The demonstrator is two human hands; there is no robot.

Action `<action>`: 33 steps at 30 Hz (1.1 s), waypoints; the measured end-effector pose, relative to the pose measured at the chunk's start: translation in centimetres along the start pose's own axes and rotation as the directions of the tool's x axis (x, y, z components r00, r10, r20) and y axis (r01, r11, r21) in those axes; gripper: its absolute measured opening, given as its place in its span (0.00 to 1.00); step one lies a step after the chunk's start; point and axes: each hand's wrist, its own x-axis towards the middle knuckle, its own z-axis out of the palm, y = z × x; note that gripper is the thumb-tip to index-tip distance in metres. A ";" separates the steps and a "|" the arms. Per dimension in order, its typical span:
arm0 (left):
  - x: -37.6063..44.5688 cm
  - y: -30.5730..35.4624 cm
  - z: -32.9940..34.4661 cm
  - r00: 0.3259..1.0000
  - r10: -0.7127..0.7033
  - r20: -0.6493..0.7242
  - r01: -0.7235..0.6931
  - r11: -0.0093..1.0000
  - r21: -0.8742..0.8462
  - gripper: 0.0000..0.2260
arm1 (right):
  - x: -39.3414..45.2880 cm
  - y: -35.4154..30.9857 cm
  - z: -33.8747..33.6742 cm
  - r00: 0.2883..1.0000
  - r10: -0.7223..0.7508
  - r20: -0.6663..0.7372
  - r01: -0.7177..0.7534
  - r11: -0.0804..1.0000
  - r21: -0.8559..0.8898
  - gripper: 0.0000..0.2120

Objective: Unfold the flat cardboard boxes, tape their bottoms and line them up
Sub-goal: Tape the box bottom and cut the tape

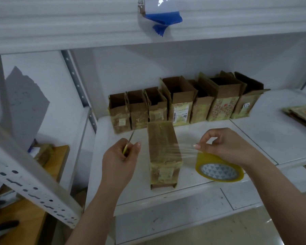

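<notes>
On the white shelf (254, 135), near its front edge, a cardboard box (163, 152) lies bottom-up, its long axis running near to far. A stretch of clear tape (185, 149) spans rightward from the box's top to the right hand (224, 147), which pinches the strip just above the yellow tape roll (219, 169). The left hand (120, 160), left of the box, grips a small blade (129, 141) pointing far. The cut likely falls right of the box, so the blade must cross over it. Finished boxes (184, 101) stand lined up behind.

place: stockroom/packing area | evidence: white slotted-steel shelving (32, 175); row of opened cardboard boxes (182, 101)
</notes>
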 end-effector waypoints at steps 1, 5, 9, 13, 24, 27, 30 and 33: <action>-0.2 -0.2 0.1 1.000 -0.002 0.001 0.002 1.000 0.003 0.18 | 0.1 0.3 0.2 1.000 0.013 0.002 -0.013 1.000 -0.022 0.25; -0.6 -1.0 0.4 1.000 -0.026 0.012 0.026 1.000 0.011 0.19 | 0.7 1.0 0.6 0.999 0.019 0.031 -0.018 1.000 -0.016 0.26; -1.0 -1.4 0.9 0.999 -0.051 0.013 0.051 0.999 -0.006 0.19 | 1.4 1.6 0.7 0.998 0.036 0.042 -0.035 0.999 -0.032 0.26; -1.0 -2.0 1.7 0.998 -0.058 0.023 0.059 0.998 -0.009 0.19 | 2.5 2.5 0.7 0.997 0.062 0.045 -0.059 0.996 -0.064 0.27; -3.2 -4.5 5.7 0.901 -0.370 0.228 0.429 0.839 -0.334 0.16 | 4.7 5.8 5.5 0.984 0.130 0.124 -0.126 0.991 -0.041 0.16; -3.3 -4.4 5.9 0.833 -0.456 0.314 0.554 0.697 -0.455 0.16 | 4.6 6.0 6.2 0.981 0.126 0.150 -0.124 0.992 -0.017 0.15; -3.1 -4.1 5.8 0.815 -0.473 0.335 0.580 0.652 -0.488 0.16 | 4.0 6.3 6.8 0.982 0.111 0.150 -0.114 0.993 0.017 0.15; -3.0 -4.1 5.8 0.792 -0.483 0.374 0.611 0.628 -0.482 0.18 | 3.7 6.6 7.1 0.985 0.108 0.138 -0.112 0.993 0.022 0.17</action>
